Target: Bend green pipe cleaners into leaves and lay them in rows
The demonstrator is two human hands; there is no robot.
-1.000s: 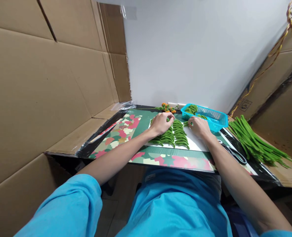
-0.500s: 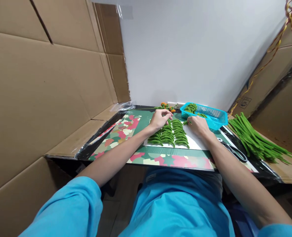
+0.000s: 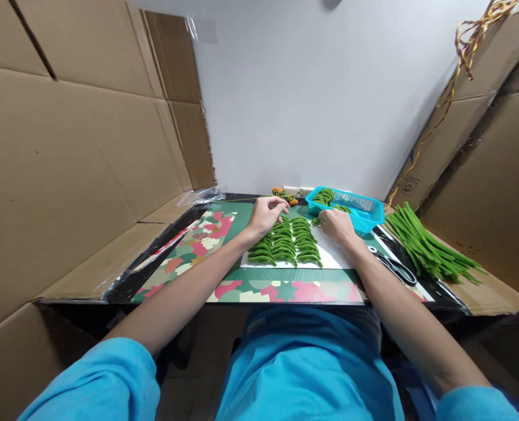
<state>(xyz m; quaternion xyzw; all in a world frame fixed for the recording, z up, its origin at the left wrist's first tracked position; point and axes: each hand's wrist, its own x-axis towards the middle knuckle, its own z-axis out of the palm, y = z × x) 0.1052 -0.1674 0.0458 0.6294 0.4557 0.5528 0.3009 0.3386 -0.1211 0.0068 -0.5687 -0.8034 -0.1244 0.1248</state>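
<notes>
Green curved pieces (image 3: pixel 284 245) fill three rows on a white sheet (image 3: pixel 336 256) mid-desk (image 3: pixel 189 245), and the sheet's right part is bare. Long green stems (image 3: pixel 421 245) lie right, with more pieces in the blue basket (image 3: pixel 367 214). The right hand (image 3: pixel 336 225) pinches a single piece (image 3: pixel 315 221) in its grip at the rows' far end. The left hand (image 3: pixel 265 213) curls there, but I cannot tell its grip.

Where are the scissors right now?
In the head view, the scissors lie on the right, between the white sheet and the long green stems.
</notes>
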